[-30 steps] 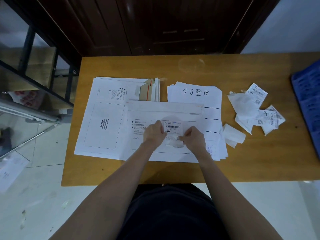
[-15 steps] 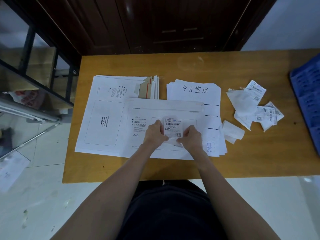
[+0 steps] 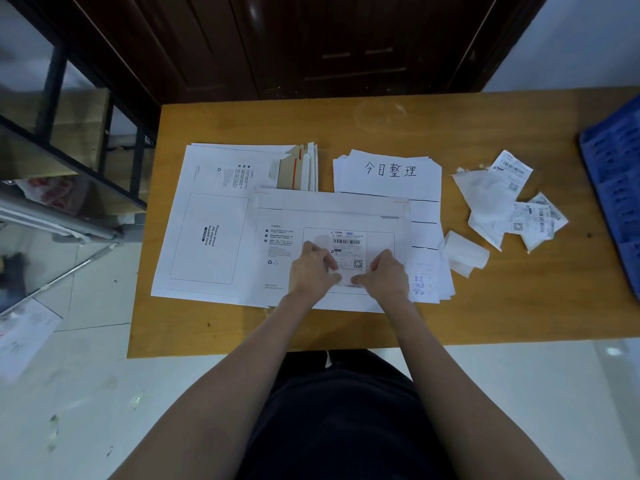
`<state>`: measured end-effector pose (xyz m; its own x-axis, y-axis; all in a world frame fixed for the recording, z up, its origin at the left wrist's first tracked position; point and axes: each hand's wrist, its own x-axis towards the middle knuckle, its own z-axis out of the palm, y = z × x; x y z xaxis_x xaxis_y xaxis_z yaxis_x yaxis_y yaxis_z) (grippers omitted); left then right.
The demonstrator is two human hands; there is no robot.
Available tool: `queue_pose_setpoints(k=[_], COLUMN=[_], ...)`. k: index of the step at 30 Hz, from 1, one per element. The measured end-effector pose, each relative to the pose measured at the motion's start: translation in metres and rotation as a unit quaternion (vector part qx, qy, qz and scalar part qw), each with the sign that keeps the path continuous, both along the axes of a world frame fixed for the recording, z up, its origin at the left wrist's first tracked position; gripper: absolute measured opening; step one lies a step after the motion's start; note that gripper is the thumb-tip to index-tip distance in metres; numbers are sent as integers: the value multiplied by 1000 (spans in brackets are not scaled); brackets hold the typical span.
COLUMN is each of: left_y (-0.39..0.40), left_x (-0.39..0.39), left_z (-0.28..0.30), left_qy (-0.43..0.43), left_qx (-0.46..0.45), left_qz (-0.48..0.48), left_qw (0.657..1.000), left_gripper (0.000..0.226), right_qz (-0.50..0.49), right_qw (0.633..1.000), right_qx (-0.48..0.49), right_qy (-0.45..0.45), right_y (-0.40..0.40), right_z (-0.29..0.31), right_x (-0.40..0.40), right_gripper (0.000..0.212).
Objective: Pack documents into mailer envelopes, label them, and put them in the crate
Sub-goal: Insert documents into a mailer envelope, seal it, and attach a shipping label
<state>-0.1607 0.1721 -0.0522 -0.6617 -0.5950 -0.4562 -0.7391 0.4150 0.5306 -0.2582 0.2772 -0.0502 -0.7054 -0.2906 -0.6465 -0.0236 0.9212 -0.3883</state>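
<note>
A white mailer envelope [image 3: 332, 216] lies flat in the middle of the wooden table [image 3: 381, 123]. A shipping label [image 3: 348, 242] with a barcode sits inside the envelope's printed waybill box. My left hand [image 3: 311, 271] and my right hand [image 3: 386, 275] meet at the label's lower edge, fingers curled, thumbs almost touching, pinching that edge against the envelope. The label's bottom strip is hidden under my fingers. A stack of documents [image 3: 388, 174] with handwriting on top lies partly under the envelope's right side. The blue crate [image 3: 616, 188] stands at the right edge.
A pile of empty mailer envelopes [image 3: 214, 188] lies left of the one I am working on. Loose labels and peeled backing papers [image 3: 498, 202] are scattered at the right, with a curled backing piece [image 3: 464, 254] nearer. A dark metal rack [image 3: 69, 150] stands left of the table.
A second ago a curled piece of backing stuck up between my hands. The label now lies flat in the waybill box, and both hands have stayed at its lower edge.
</note>
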Motion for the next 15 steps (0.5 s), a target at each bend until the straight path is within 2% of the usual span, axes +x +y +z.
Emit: queue_pose_setpoints(k=[4,8,15], left_y=[-3,-3,-6], left_x=[-1,-2,-2], left_z=[0,-2,-7], left_qy=[-13,-29,-47], left_qx=[13,29,9], left_qz=[-7,-14,-58], left_qw=[1000,999,997], left_gripper=[24,30,30], right_qz=[-7,46,21], right_qw=[1000,997,999], right_qx=[3,65,42], right_qy=[-10,13,-27], right_y=[1,2,1], right_z=[0,5,4], right_x=[0,0,0], right_gripper=[51,55,58])
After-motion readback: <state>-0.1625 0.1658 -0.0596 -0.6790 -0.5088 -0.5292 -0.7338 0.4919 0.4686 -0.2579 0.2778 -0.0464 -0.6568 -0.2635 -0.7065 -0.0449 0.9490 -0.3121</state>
